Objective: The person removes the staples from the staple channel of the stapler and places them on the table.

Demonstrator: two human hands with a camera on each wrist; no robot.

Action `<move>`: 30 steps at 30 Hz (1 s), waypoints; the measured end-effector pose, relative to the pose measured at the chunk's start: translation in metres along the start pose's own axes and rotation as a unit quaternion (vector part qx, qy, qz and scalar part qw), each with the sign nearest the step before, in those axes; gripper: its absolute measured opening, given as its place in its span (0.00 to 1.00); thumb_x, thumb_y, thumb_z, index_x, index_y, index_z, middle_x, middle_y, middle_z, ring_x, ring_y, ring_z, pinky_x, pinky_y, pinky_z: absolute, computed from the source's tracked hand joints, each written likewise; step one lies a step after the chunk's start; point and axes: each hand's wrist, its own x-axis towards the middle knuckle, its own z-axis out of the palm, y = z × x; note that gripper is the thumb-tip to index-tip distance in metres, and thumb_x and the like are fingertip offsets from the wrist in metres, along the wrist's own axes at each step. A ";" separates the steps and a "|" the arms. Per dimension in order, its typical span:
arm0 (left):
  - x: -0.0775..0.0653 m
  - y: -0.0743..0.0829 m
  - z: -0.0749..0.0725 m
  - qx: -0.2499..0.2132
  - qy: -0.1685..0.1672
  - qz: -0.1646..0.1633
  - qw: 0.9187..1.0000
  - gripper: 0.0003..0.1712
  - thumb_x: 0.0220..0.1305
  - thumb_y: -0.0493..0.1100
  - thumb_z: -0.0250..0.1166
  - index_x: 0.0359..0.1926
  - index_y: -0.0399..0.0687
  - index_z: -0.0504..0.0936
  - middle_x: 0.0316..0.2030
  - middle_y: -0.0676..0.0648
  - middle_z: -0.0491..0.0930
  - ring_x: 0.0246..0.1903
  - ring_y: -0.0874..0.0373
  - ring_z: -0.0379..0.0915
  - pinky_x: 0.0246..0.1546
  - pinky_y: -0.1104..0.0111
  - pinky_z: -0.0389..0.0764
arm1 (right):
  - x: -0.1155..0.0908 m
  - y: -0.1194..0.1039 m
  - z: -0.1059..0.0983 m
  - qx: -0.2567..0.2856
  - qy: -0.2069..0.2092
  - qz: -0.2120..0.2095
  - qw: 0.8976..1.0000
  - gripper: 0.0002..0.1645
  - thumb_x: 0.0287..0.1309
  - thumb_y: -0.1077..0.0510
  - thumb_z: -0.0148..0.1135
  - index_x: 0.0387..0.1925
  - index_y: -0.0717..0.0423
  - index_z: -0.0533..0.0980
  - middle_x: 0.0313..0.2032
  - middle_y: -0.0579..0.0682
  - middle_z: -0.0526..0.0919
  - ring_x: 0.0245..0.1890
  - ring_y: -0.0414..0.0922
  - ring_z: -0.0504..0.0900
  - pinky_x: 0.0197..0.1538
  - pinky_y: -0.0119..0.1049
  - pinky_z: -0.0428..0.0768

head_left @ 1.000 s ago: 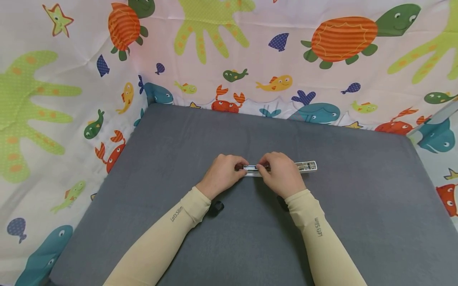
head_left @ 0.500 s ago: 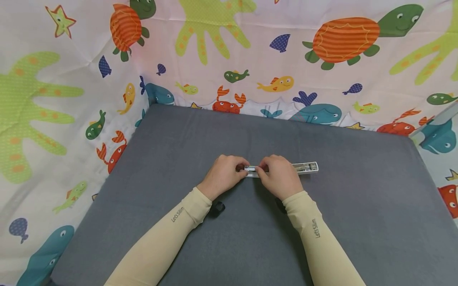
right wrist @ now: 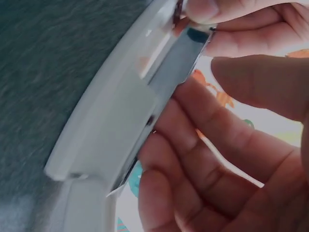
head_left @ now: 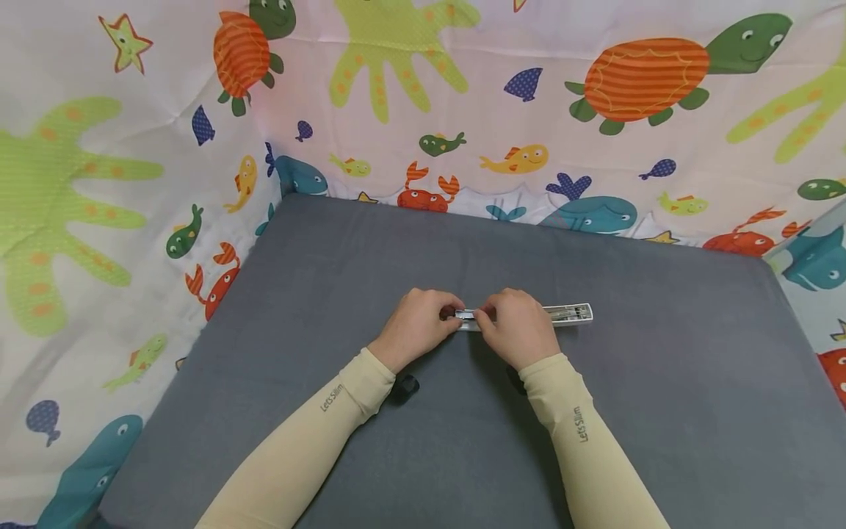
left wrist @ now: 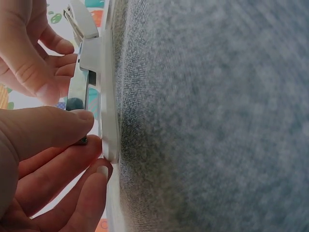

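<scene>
Stapler (head_left: 568,315) at middle of grey counter (head_left: 423,455); long axis left-right, right end slightly farther. White body, cover opened toward right, shiny metal rail (left wrist: 77,94). Left hand (head_left: 414,328) pinches rail's left end; right hand (head_left: 518,328) touches rail, cannot tell whether gripping. Arrangement unchanged from half second ago.

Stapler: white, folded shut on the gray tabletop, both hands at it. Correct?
Not shut: the stapler is open. The left wrist view shows its cover angled away from the metal rail. Otherwise yes: white, on the gray tabletop, left hand and right hand at it.
</scene>
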 end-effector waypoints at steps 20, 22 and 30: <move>-0.002 -0.003 0.001 0.003 0.002 0.009 1.000 0.09 0.71 0.42 0.75 0.51 0.52 0.94 0.41 0.50 0.93 0.36 0.61 0.86 0.40 0.66 0.87 | -0.001 -0.018 0.012 -0.006 0.049 0.025 0.998 0.18 0.66 0.55 0.74 0.20 0.58 0.87 0.24 0.57 0.83 0.31 0.58 0.80 0.41 0.53 0.80; -0.002 -0.004 0.001 0.003 0.002 0.008 1.000 0.09 0.71 0.42 0.75 0.51 0.52 0.94 0.42 0.50 0.93 0.36 0.61 0.86 0.40 0.66 0.87 | -0.001 -0.019 0.013 -0.011 0.052 0.030 0.998 0.18 0.66 0.56 0.73 0.20 0.58 0.87 0.24 0.57 0.83 0.31 0.59 0.80 0.42 0.53 0.80; -0.001 -0.002 0.002 0.010 0.001 0.016 1.000 0.09 0.71 0.42 0.74 0.50 0.52 0.94 0.41 0.51 0.93 0.35 0.61 0.85 0.40 0.66 0.87 | -0.002 -0.019 0.013 -0.009 0.054 0.049 0.997 0.17 0.65 0.55 0.74 0.22 0.59 0.88 0.25 0.58 0.84 0.31 0.60 0.81 0.40 0.53 0.81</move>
